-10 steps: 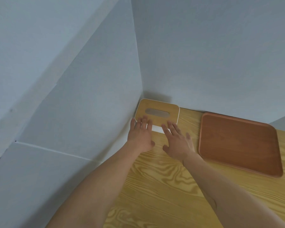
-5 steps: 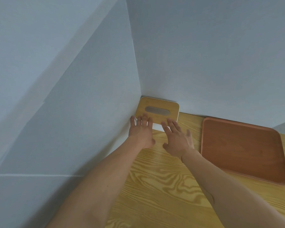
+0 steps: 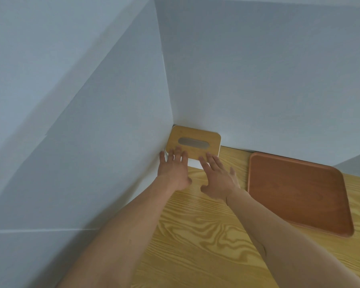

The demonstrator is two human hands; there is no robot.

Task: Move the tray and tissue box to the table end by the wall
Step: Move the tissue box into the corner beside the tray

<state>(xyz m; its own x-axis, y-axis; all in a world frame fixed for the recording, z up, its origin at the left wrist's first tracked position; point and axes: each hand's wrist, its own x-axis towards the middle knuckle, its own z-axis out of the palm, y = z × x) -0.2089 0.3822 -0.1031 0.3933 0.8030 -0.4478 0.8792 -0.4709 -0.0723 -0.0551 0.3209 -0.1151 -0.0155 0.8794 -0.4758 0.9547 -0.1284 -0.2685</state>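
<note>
Two hands, left hand (image 3: 175, 170) and right hand (image 3: 218, 179), lie flat, fingers spread, fingertips on the tissue box (image 3: 192, 142) near edge. Box sits in the table (image 3: 195, 235) far-left corner; tray (image 3: 295, 192) at far edge.

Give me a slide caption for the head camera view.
Both hands, left and right, press the tissue box into the wall corner beside the tray.

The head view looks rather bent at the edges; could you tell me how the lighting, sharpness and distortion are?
Head view: soft, even light, no glare; faint shadow behind the tissue box in the corner. Wide-angle bending skews the walls and the tray. Left hand and right hand look sharp, without motion blur.
</note>
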